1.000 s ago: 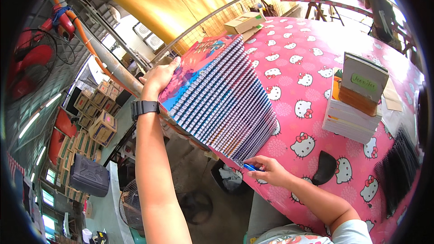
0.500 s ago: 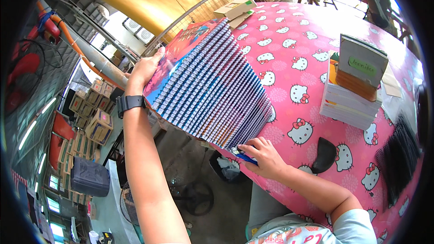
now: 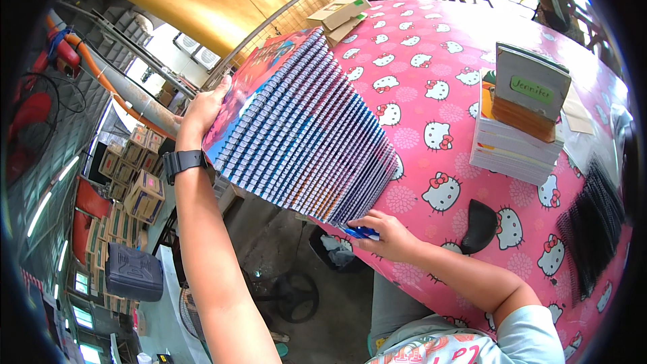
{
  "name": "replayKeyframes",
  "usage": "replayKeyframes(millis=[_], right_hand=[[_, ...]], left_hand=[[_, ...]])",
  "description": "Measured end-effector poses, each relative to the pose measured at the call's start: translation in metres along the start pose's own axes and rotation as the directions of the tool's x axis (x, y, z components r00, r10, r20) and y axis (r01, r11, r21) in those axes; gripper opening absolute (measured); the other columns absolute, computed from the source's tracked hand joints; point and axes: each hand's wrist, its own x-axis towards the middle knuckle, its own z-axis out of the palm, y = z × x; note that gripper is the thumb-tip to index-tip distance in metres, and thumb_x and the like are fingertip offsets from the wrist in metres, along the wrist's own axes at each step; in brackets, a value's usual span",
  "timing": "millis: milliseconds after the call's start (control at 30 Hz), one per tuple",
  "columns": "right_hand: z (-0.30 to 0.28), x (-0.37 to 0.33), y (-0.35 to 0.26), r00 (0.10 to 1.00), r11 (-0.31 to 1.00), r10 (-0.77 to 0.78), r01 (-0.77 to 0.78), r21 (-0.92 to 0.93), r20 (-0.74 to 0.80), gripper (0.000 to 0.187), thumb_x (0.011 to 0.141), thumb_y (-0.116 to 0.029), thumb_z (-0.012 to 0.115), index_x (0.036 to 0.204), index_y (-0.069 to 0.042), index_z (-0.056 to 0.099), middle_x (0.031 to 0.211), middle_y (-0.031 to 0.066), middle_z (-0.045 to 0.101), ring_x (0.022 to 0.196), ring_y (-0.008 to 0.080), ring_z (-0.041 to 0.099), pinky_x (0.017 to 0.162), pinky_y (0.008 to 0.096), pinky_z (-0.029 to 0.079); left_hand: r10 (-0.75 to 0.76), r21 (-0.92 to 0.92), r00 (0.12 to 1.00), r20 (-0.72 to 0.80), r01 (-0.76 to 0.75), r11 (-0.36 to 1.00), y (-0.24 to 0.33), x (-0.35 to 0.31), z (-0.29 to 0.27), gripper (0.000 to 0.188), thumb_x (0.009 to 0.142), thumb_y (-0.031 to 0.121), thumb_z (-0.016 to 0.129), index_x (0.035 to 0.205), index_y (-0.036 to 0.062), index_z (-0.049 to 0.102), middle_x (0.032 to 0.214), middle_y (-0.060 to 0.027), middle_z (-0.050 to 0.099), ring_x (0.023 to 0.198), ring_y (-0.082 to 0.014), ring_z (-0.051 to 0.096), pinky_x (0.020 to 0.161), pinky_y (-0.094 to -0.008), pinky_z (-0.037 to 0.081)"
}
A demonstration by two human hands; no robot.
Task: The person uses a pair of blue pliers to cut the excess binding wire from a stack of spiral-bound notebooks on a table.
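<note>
A tall, slanting stack of spiral-bound books [image 3: 303, 141] leans at the table's left edge, its rows of coils facing me and a colourful red-and-blue cover on top. My left hand [image 3: 202, 113], with a dark watch on the wrist, grips the far left edge of the stack, thumb by the cover; most of its fingers are hidden. At the near lower corner, my right hand [image 3: 387, 234] is closed around a small blue-handled tool [image 3: 362, 232]. The tool's tip is at the coil ends; its exact kind is hidden by the fingers.
On the pink patterned tablecloth [image 3: 404, 138] lie a black curved piece [image 3: 480, 228] and a bundle of black coils [image 3: 590, 229]. A book stack [image 3: 515, 152] with an upright labelled block [image 3: 532, 84] stands right. Small boxes [image 3: 339, 12] sit far back; below is a bin [image 3: 337, 249].
The whole view has shifted slightly, so stack and hands appear a little further left. My right hand still holds the blue-handled tool, slightly turned, near the stack's lower corner; my left stays on the stack.
</note>
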Motion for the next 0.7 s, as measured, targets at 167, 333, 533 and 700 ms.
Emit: replayKeyframes(millis=[167,333,533,700], right_hand=[[-0.013,0.013,0.005,0.816,0.513,0.335,-0.577,0.636,0.470,0.035,0.091,-0.028,0.056,0.114,-0.002,0.059,0.091,0.0067,0.064,0.075,0.0143,0.058,0.067,0.0295,0.048],[-0.007,-0.003,-0.010,0.999,0.973,-0.024,0.013,-0.231,-0.043,0.039,0.079,-0.023,0.065,0.115,-0.011,0.057,0.098,0.0091,0.057,0.090,0.0230,0.053,0.076,0.0379,0.042],[0.003,-0.009,-0.001,0.951,0.825,-0.287,0.182,-0.535,-0.119,0.049,0.070,-0.018,0.070,0.117,-0.014,0.057,0.103,0.0080,0.052,0.094,0.0266,0.048,0.078,0.0395,0.039],[0.002,-0.004,0.011,0.985,0.990,-0.136,0.130,-0.059,-0.104,0.037,0.074,-0.017,0.068,0.110,-0.009,0.063,0.096,0.0103,0.055,0.091,0.0278,0.054,0.076,0.0373,0.045]], left_hand=[[-0.001,-0.023,0.998,-0.056,0.000,1.000,-0.001,-0.001,0.004,0.089,0.079,0.080,0.027,0.109,0.0060,0.065,0.095,-0.0149,0.068,0.106,-0.0326,0.057,0.103,-0.0621,0.002],[-0.002,-0.113,0.998,0.068,0.010,0.994,0.003,-0.001,0.001,0.088,0.081,0.076,0.035,0.106,-0.0024,0.064,0.095,-0.0190,0.066,0.097,-0.0301,0.060,0.096,-0.0395,0.036],[-0.003,-0.163,1.000,0.028,0.007,0.987,-0.012,0.008,0.002,0.088,0.079,0.079,0.032,0.113,0.0040,0.063,0.113,-0.0213,0.062,0.117,-0.0352,0.050,0.106,-0.0560,0.006],[-0.012,-0.066,1.000,0.022,0.014,0.998,-0.005,0.007,0.001,0.090,0.077,0.081,0.030,0.115,0.0060,0.062,0.118,-0.0207,0.059,0.123,-0.0386,0.044,0.103,-0.0638,-0.001]])
